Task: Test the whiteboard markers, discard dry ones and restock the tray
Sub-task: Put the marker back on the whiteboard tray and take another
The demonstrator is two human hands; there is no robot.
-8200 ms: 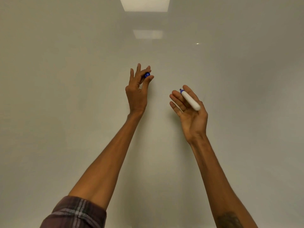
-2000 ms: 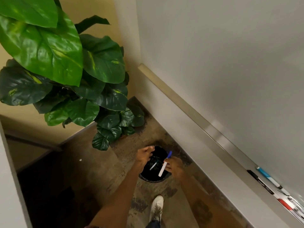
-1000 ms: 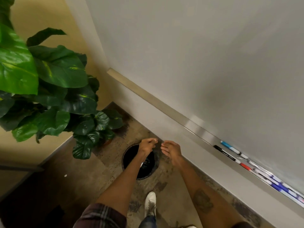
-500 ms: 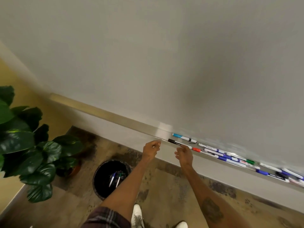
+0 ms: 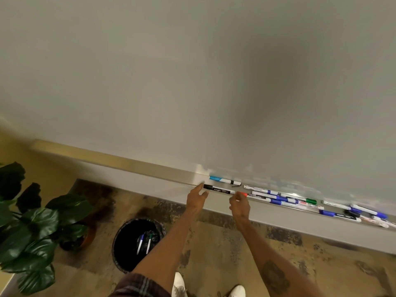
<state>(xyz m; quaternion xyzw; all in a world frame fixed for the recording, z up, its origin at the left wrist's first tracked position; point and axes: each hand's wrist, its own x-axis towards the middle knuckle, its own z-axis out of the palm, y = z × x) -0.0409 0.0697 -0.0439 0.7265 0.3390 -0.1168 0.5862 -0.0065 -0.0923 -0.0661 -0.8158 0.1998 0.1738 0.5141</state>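
Reaching for the black-capped marker [image 5: 216, 189] at the front edge of the tray [image 5: 128, 162], we bring both hands to it. The left hand [image 5: 196, 199] is loosely open at the cap. The right hand [image 5: 240, 203] curls at the tail, and we cannot tell whether it grips. Hold the barrel steady, pull the cap straight off, then stroke the whiteboard [image 5: 192, 82] above the tray.

Left hand [image 5: 196, 200], right hand [image 5: 240, 204] flank black marker [image 5: 218, 189]
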